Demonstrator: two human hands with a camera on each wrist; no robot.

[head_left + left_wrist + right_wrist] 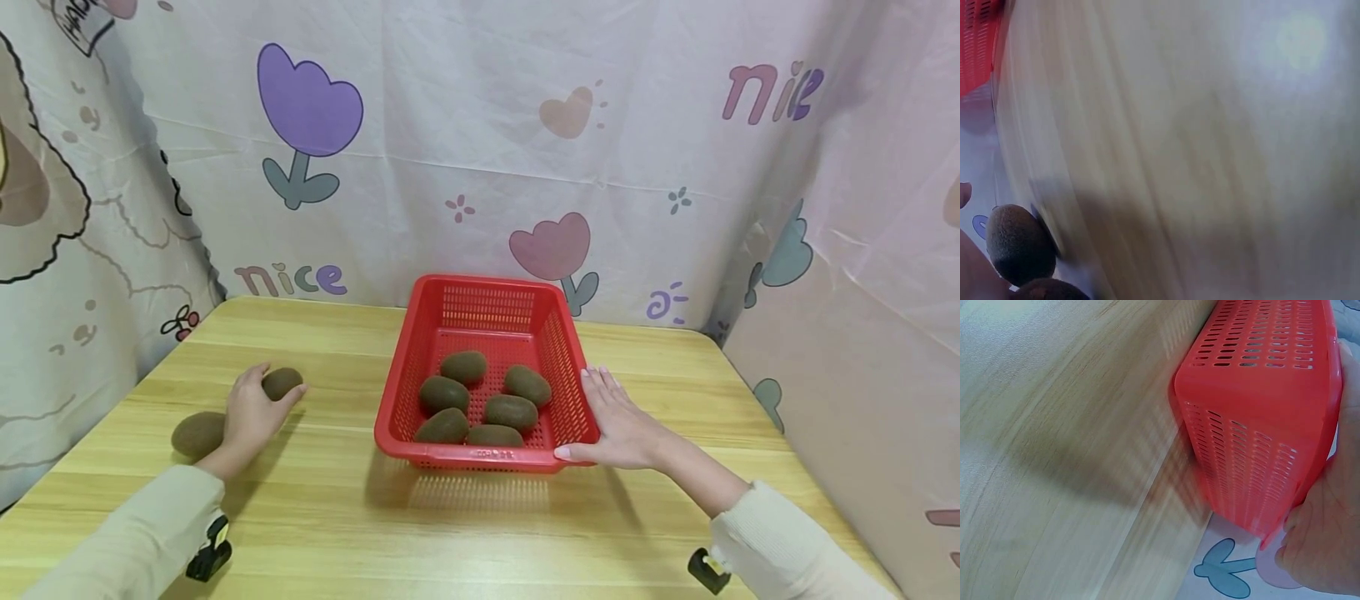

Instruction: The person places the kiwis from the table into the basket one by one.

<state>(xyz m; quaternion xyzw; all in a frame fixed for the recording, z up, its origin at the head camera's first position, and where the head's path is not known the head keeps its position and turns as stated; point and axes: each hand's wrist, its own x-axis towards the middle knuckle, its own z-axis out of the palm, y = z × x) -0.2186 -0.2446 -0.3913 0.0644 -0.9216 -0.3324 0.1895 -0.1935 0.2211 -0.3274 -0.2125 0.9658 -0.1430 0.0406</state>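
My left hand (251, 412) grips a brown kiwi (282, 384) between thumb and fingers over the table's left side. Right beside that hand is a second kiwi (198, 435), partly hidden by it. In the left wrist view the gripped kiwi (1019, 244) shows at the lower left, with part of another kiwi (1047, 290) below it. My right hand (622, 425) rests on the right rim of a red plastic basket (397, 392), fingers straight along the side and thumb on the front rim. Several kiwis (512, 412) lie in the basket's front half.
The wooden table (480, 533) ends at the back against a printed curtain (450, 150), which also hangs along both sides. The perforated basket stands near the table's middle.
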